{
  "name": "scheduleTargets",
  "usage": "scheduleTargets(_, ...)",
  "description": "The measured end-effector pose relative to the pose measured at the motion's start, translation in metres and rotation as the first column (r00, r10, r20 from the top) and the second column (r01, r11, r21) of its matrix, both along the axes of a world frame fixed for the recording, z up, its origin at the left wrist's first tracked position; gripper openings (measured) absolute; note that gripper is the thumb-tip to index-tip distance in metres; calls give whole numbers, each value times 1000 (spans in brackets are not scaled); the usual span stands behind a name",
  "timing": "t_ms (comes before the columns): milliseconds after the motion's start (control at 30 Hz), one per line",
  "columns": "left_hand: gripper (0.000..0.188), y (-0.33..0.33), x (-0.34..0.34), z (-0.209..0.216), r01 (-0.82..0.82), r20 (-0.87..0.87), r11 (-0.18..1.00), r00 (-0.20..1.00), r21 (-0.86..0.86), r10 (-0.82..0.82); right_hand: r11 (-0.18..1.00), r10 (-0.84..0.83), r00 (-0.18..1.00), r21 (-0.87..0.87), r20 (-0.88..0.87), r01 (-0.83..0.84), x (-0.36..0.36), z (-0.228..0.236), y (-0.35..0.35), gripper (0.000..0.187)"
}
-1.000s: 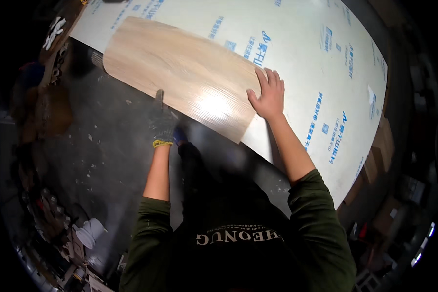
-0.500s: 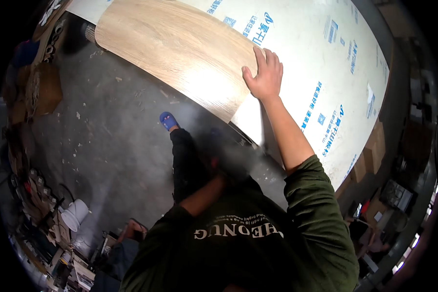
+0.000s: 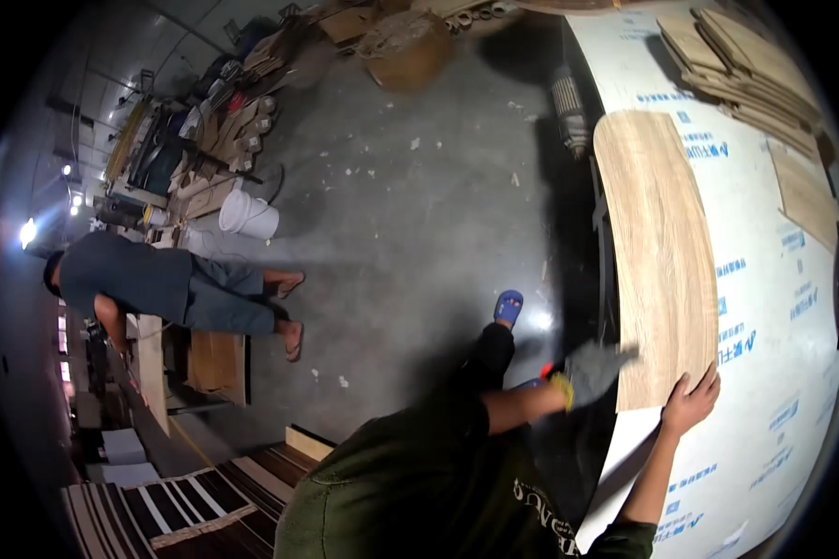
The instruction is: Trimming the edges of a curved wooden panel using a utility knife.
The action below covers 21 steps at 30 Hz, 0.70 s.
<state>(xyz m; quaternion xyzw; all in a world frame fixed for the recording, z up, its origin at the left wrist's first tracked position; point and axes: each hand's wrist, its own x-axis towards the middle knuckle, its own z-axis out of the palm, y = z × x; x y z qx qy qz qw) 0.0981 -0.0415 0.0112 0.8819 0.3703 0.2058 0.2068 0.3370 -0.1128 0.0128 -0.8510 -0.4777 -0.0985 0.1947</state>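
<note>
A wood-grain panel with rounded far corners lies on a white table-like board printed in blue. My right hand is bare and rests at the panel's near right corner, thumb and fingers apart, fingertips along its edge. My left hand wears a grey glove with a yellow cuff. It is at the panel's near left edge, with fingertips reaching over the wood. The glove is blurred, so its grip is unclear. Something small and red shows beside the cuff.
Stacked wooden boards lie at the far right of the white surface. A white bucket stands on the grey floor. At left, another person bends over a bench. Striped boards lie at the lower left.
The view has swung left, bringing the other person and the stacked boards into sight. My left gloved hand has come up to the panel's edge. My right hand stays at the panel's near end.
</note>
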Motion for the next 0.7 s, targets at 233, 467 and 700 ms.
scheduleTargets(233,12,-118,12,-21,825,-239,565,556,34,-796,999,-25,992,-42,127,31,16,-10,2,58)
scheduleTargets(467,25,82,-99,-4,421,206,404,855,-812,-477,985,-53,899,-169,-435,-23,-129,-11,-37,82)
scheduleTargets(700,60,338,-255,-171,-257,-138,960,961,-111,241,960,-130,943,-275,-306,43,-160,16,-7,73)
